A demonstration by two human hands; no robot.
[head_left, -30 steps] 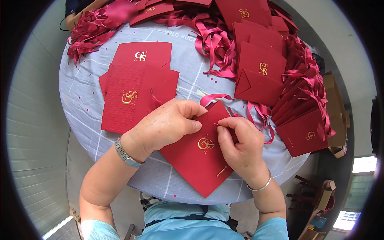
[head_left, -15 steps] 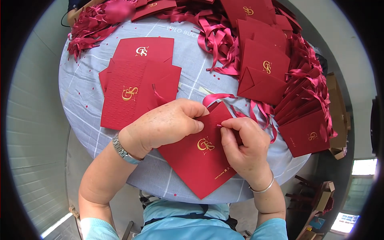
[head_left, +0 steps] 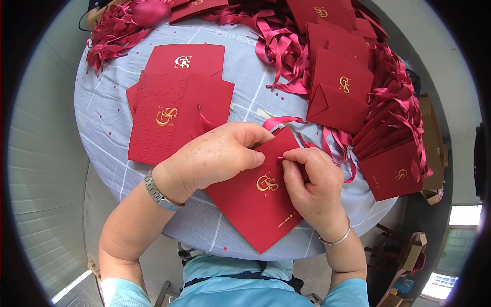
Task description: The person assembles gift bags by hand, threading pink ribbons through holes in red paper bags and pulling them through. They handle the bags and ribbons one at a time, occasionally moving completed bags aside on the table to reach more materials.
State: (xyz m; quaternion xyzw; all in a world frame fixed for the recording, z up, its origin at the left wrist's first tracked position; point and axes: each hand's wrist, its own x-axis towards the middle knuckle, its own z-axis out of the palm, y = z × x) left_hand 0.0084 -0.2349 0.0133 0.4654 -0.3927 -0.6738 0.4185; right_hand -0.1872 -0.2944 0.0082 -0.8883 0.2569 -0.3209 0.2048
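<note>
A red paper gift bag (head_left: 254,215) with a gold monogram lies tilted at the table's near edge. My left hand (head_left: 215,153), with a watch on the wrist, pinches the bag's upper edge between thumb and fingers. On the bag's face near its top, my right hand (head_left: 314,176) is closed, thumb and forefinger pinched on the tip of a dark pink ribbon (head_left: 279,157). More pink ribbon (head_left: 282,121) curves out behind the bag's top edge. Past my left hand lies a stack of flat red bags (head_left: 179,102), a ribbon end resting on it.
Folded red bags (head_left: 340,77) and a row of bags with ribbons (head_left: 391,169) line the right side. Loose ribbons (head_left: 281,51) lie at the back, more ribbons (head_left: 115,36) at the far left. A cardboard box (head_left: 432,138) stands beyond the round, cloth-covered table (head_left: 204,225).
Both hands keep nearly the same pinch. The bag and the rest of the view have shifted very slightly, and my left fingers sit a little further over the bag's edge.
</note>
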